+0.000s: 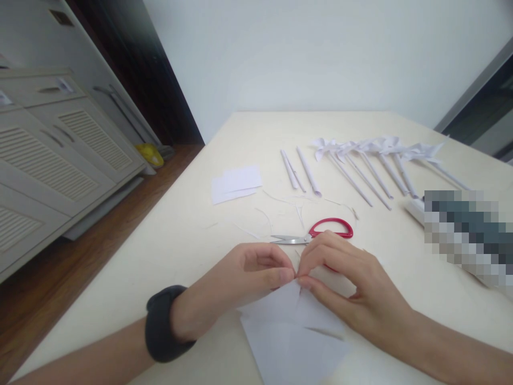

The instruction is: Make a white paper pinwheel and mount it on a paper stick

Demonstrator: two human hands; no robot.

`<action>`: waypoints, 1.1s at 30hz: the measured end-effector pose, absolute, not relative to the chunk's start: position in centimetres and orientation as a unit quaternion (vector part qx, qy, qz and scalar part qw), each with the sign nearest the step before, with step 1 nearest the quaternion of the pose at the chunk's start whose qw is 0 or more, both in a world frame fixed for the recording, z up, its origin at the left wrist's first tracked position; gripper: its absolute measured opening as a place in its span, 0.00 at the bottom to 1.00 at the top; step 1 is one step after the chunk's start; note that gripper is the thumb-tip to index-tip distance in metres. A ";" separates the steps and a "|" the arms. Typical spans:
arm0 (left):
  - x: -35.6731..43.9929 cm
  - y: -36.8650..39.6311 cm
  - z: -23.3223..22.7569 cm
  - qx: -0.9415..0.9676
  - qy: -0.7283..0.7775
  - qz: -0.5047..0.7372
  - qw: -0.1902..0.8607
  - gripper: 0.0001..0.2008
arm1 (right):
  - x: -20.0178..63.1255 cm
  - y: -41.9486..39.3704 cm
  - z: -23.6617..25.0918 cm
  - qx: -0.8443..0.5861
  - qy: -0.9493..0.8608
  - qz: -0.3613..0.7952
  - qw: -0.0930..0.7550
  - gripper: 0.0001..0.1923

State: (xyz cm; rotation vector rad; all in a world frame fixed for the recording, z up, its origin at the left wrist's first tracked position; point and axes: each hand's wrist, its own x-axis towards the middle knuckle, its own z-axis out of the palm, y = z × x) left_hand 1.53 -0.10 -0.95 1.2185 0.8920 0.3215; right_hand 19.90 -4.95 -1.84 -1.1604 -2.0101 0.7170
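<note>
Two hands meet over a white sheet of paper [294, 342] at the near edge of the table [188, 235]. On the left, the left hand [236, 283], a dark band [162, 323] on its wrist, pinches a cut corner of the sheet between thumb and forefinger. Beside it, fingertips almost touching, the right hand [348, 289] pinches the same corner. Just beyond the hands lie red-handled scissors [316, 232]. Toward the far right corner lies a row of paper pinwheels [377, 155].

Red-handled scissors [316, 232] (blades silver), white paper sheet [294, 337].
</note>
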 end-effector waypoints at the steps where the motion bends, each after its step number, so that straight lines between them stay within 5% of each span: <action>1: 1.5 -0.1 -0.9 0.550 0.400 0.147 0.718 0.08 | 19.9 -5.0 -1.8 -0.444 -0.778 0.270 0.353 0.04; 19: 1.5 -0.3 -1.4 0.503 0.348 0.163 0.774 0.01 | 19.8 -5.1 -2.1 -0.434 -0.803 0.210 0.351 0.02; 33: 1.6 -0.9 -1.6 0.480 0.328 0.172 0.795 0.04 | 19.3 -5.2 -1.2 -0.408 -0.769 0.339 0.356 0.13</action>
